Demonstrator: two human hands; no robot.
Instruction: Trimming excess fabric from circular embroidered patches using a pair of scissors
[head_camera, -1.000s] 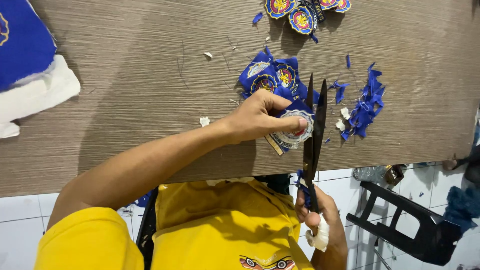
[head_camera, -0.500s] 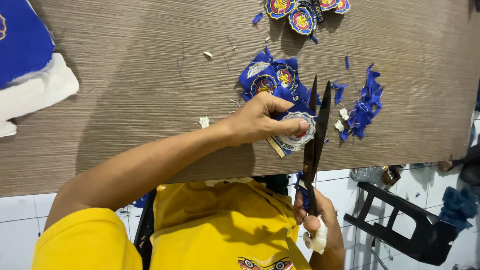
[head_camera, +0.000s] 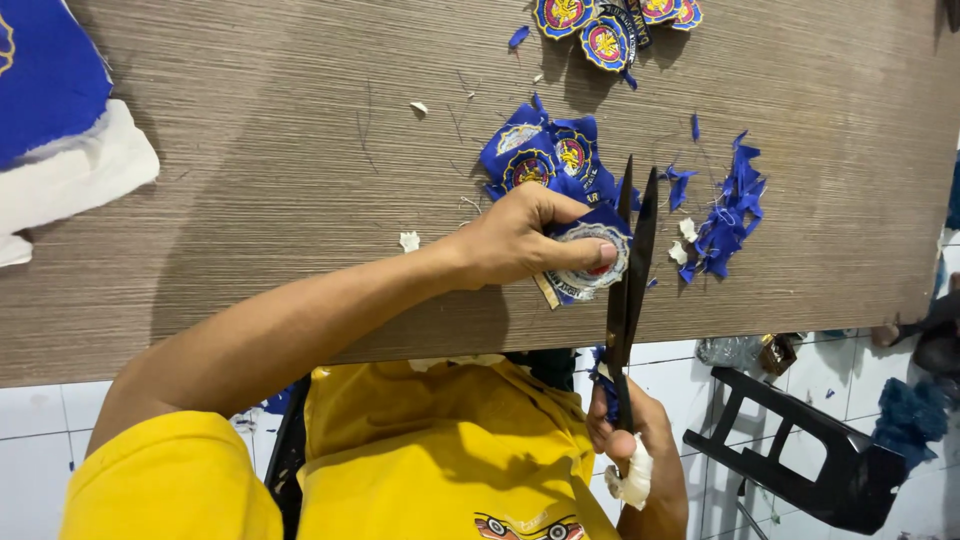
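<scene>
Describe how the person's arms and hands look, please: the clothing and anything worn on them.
The left hand is bare, with no ring or watch in view. A short yellow sleeve covers the left upper arm; the forearm is uncovered. The right hand has a white wrapping around one finger.

A round embroidered blue, white and red badge (head_camera: 592, 262) lies near the wooden table's (head_camera: 250, 200) front edge. Uncut blue badges with yellow-red centres (head_camera: 545, 158) sit just behind it. More round blue-yellow badges (head_camera: 612, 25) cluster at the far edge.
</scene>
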